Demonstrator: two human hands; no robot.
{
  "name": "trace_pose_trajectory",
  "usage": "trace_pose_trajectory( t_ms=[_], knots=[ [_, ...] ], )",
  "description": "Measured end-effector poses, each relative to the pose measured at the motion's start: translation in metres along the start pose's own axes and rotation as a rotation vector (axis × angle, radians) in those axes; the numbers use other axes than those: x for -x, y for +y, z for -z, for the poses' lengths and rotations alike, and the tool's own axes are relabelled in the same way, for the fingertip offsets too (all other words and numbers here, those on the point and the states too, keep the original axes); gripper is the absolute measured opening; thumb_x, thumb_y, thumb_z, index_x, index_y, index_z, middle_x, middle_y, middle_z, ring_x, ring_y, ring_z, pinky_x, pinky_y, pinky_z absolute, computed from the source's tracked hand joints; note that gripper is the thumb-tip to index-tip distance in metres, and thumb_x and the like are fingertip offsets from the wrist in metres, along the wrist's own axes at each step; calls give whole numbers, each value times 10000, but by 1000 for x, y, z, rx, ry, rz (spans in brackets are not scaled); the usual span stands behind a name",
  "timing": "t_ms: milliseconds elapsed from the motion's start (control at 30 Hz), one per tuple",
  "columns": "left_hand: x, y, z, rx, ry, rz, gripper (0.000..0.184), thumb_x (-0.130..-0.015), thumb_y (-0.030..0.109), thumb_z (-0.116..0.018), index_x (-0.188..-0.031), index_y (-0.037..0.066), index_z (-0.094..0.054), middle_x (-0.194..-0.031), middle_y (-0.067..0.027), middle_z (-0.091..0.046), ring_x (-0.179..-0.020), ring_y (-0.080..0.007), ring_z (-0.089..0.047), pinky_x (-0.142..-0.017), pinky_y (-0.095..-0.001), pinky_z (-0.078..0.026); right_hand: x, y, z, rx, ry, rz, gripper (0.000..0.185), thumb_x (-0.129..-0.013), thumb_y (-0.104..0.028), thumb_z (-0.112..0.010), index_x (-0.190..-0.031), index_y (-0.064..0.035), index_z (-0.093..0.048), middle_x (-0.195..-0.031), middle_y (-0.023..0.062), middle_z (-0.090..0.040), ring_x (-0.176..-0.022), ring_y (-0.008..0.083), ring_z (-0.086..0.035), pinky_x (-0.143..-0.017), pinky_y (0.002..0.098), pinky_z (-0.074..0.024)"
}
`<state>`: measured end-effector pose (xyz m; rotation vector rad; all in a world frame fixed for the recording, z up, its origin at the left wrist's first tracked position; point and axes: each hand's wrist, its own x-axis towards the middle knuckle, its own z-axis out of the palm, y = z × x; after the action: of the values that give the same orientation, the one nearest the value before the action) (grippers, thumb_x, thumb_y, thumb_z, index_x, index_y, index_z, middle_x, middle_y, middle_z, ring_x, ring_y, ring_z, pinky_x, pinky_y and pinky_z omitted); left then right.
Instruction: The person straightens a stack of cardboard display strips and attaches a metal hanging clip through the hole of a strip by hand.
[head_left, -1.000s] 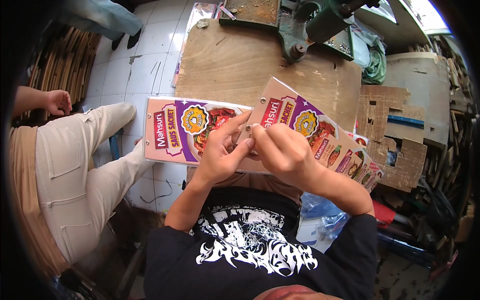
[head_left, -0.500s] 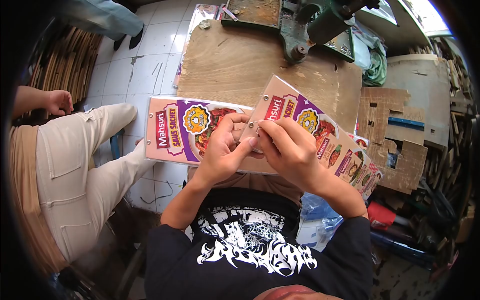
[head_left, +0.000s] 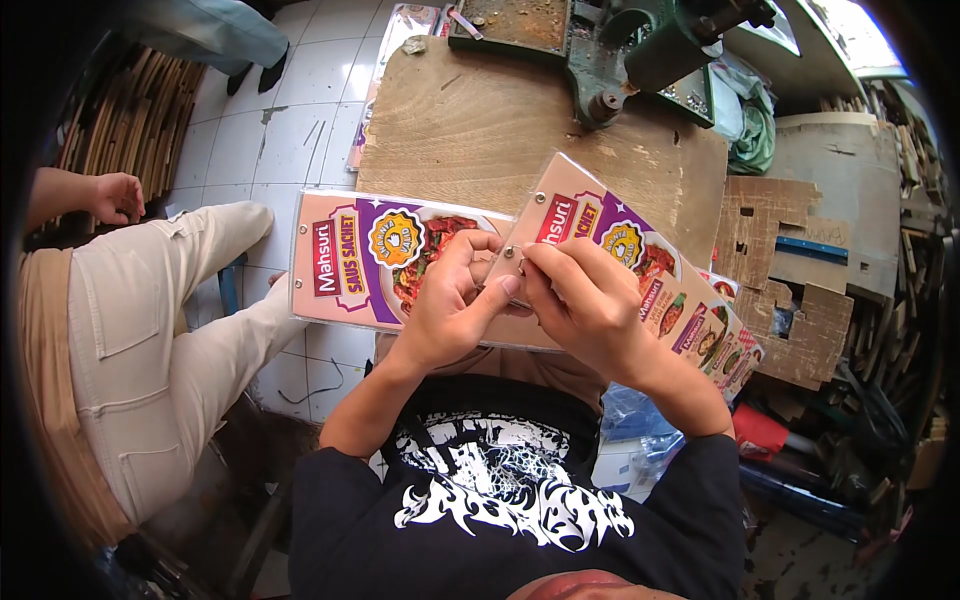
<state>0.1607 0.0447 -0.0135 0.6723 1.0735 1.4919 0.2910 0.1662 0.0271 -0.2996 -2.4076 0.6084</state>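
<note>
My left hand [head_left: 448, 312] is closed on the corner of a laminated Mahsuri sauce card [head_left: 622, 240], thumb on top beside a metal eyelet [head_left: 508, 251]. A second eyelet [head_left: 541, 197] shows farther up the same edge. The fingertips of my right hand [head_left: 590, 298] pinch a small, thin metal ring [head_left: 522, 263] at the lower eyelet; fingers hide most of it. Beneath both hands lies another laminated card [head_left: 345, 260] with the same print, its eyelets along the left edge. The upper card slants down to the right, under my right forearm.
A wooden tabletop [head_left: 450, 120] lies ahead, bearing a green hand press [head_left: 655, 65] and a metal tray [head_left: 515, 22]. Cut cardboard [head_left: 740, 260] is at the right. On the left sits another person in light trousers [head_left: 150, 340], one hand [head_left: 118, 198] showing.
The right fingertips have shifted slightly at the eyelet, and less of the ring shows now. The upper card has moved a little to the right. My left hand keeps its hold.
</note>
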Motion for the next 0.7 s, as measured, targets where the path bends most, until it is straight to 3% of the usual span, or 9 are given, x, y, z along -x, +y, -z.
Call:
trace_pose_trajectory(
  t_ms=[200,500,700],
  knots=[
    [1,-3,-1,-12,-13,-81,416,-977,44,-540,-1325,-115,-378,-1133,-196,-648,-1005,-204,-671,-845,-333,-592,-5,-1,5,-46,-69,-52,205,-770,5,-704,-963,8,-635,-731,97,-541,-621,251,-590,-545,357,-484],
    [1,-3,-1,-49,-9,-100,413,-967,11,-533,-1344,-101,-407,-1136,-182,-645,-1020,-211,-669,-859,-334,-588,-14,-6,11,-101,-128,-156,187,-777,2,-693,-953,1,-632,-729,99,-539,-619,271,-593,-545,366,-483],
    [0,-7,1,-50,-16,-127,398,-961,-8,-527,-1334,-102,-422,-1130,-180,-646,-1004,-204,-673,-847,-322,-585,-12,-8,9,-13,-152,-80,209,-752,-1,-690,-946,13,-612,-736,103,-500,-614,260,-565,-546,359,-475]
  ],
)
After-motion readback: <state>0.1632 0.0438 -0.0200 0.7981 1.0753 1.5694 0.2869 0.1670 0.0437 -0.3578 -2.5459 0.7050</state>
